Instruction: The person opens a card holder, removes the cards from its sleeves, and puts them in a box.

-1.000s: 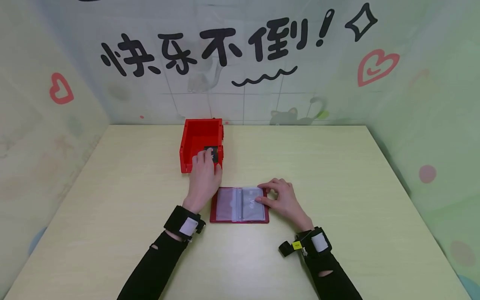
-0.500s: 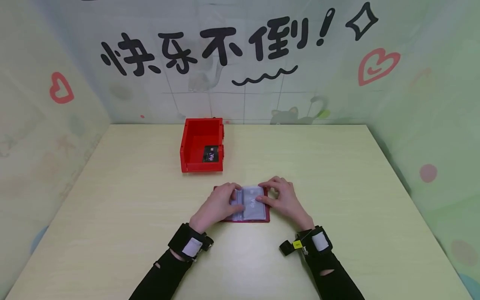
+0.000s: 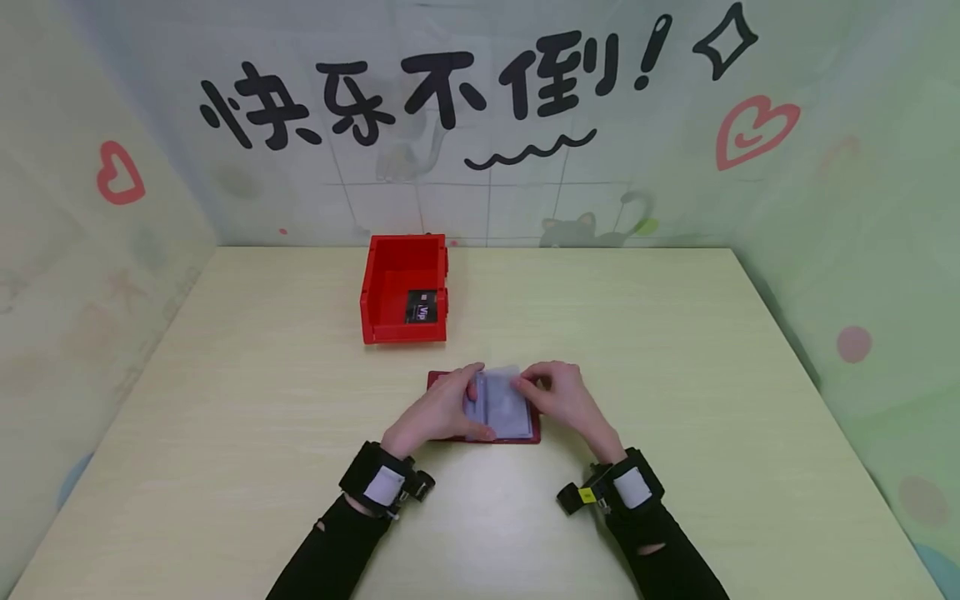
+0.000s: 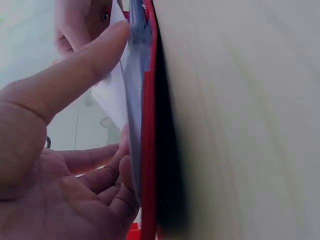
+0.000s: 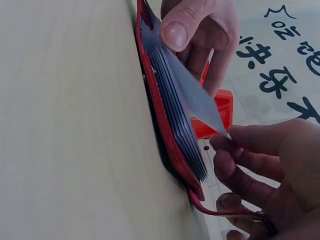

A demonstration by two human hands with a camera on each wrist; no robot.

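Note:
A dark red card holder (image 3: 536, 430) lies spread on the table, its clear plastic pages (image 5: 180, 107) stacked in the middle. With thumb and fingertips my right hand (image 3: 564, 402) pinches the outer edge of the top plastic page (image 5: 197, 100), lifting it at a slant off the stack. My left hand (image 3: 435, 408) rests across the holder's left half. Its thumb (image 4: 92, 62) lies straight and presses on the pages near the spine, while its fingers touch the far side. The holder's left half is mostly hidden under this hand.
Behind the holder stands a red bin (image 3: 405, 335), with a black card (image 3: 422, 307) marked "Vip" lying in it. A thin red strap (image 5: 227, 213) with a snap sticks out from the holder beside the right fingers. A printed backdrop (image 3: 480, 208) rises behind the table.
My left hand has come back from the red bin onto the card holder, leaving the black card behind. The right hand has lifted the top plastic page, where it earlier lay flat.

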